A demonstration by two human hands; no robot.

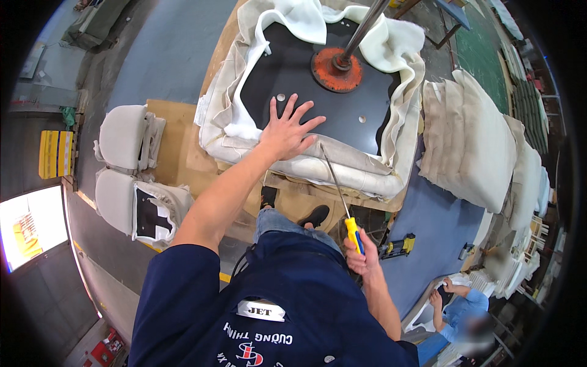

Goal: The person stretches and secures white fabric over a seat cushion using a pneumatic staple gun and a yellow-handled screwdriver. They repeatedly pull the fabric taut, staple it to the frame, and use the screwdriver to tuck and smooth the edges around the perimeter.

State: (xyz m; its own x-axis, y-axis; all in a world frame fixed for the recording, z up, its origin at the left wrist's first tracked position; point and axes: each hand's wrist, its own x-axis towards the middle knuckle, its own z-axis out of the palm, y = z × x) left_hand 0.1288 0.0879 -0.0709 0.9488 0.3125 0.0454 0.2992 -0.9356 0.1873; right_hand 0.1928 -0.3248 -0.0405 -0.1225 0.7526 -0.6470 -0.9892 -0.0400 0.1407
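Observation:
A cushion (293,166) in pale fabric lies with its black base panel (293,67) facing up and its cloth and white padding loose around the rim. My left hand (286,131) rests on the near edge, fingers spread over the panel. A red round press foot (336,70) on a metal rod stands on the panel beyond it. In my closed right hand (364,254) is a screwdriver (353,231) with a yellow and blue handle. Its long thin shaft points up and left, and the tip is by the cushion's near fabric edge, close to my left hand; whether it touches cannot be told.
A yellow and black staple gun (398,246) lies on the blue-grey table (440,214) at right. Stacked cushions (468,140) stand beyond it; smaller seat cushions (122,137) sit at left. At lower right another person's hands (441,293) work on a padded piece.

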